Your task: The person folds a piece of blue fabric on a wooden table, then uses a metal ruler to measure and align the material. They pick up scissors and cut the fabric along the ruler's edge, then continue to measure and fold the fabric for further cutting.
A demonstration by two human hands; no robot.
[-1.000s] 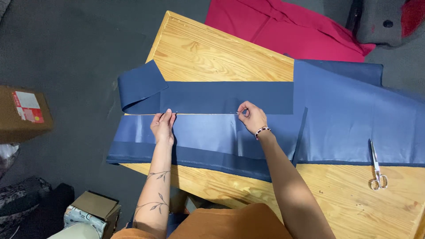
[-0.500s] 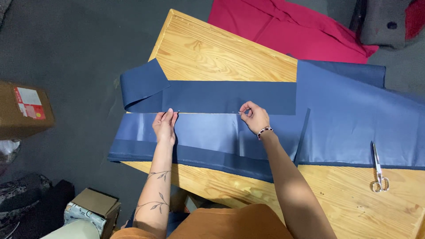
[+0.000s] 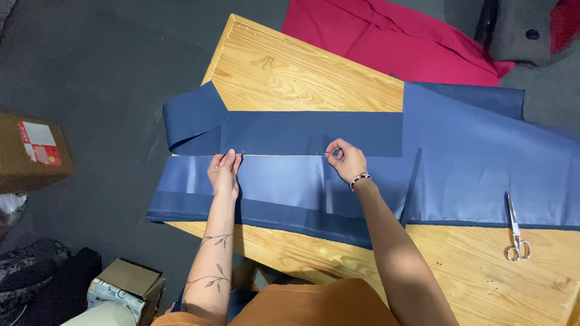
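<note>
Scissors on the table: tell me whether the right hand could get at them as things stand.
Probably yes. The scissors lie in the open on the wooden table, off to the right hand's side, with only flat blue fabric between. That hand is pinching the fabric edge, though.

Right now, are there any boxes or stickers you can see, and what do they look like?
Brown cardboard box: on the dark floor, far left; bears a white and red label.
Small cardboard box: on the floor, bottom left, by the table corner; brown top, pale printed side.
No signs or screens.
</note>
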